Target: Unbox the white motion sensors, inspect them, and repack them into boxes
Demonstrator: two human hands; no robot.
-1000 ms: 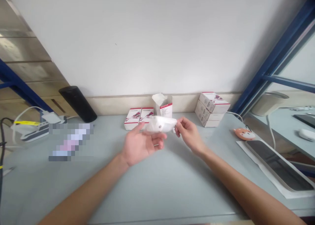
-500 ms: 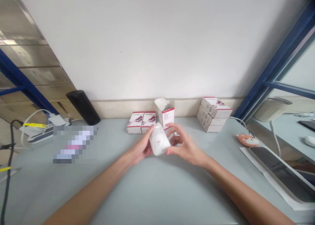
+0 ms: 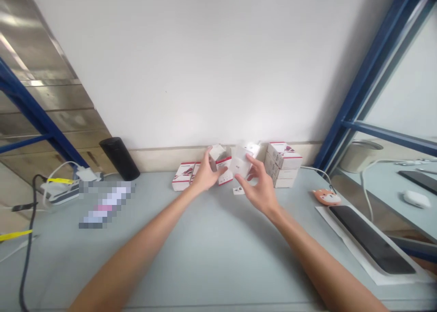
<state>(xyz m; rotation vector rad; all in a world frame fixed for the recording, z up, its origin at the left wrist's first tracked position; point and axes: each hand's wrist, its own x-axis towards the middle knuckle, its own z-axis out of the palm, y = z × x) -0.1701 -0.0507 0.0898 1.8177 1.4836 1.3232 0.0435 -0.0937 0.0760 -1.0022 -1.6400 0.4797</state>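
Note:
My left hand (image 3: 206, 174) is around the near left side of a small white-and-red carton (image 3: 224, 171). The carton's top flaps stand open and it tilts a little. My right hand (image 3: 258, 184) is closed on a white item in a clear plastic bag (image 3: 241, 162), raised just to the right of the carton. The bag hides part of what lies behind it. A small white piece (image 3: 238, 191) lies on the table below my right hand. Two closed cartons (image 3: 182, 175) sit side by side left of my left hand, partly covered by it.
A stack of similar cartons (image 3: 283, 166) stands at the right against the wall. Further right are an orange animal-face case (image 3: 327, 196) and a phone-like dark slab (image 3: 372, 239) on white paper. A black cylinder (image 3: 119, 158) and a power strip (image 3: 73, 189) are at left.
My left hand has left the white item and gone to the open carton, which now tilts. My right hand has carried the item up and to the right. The view has shifted slightly.

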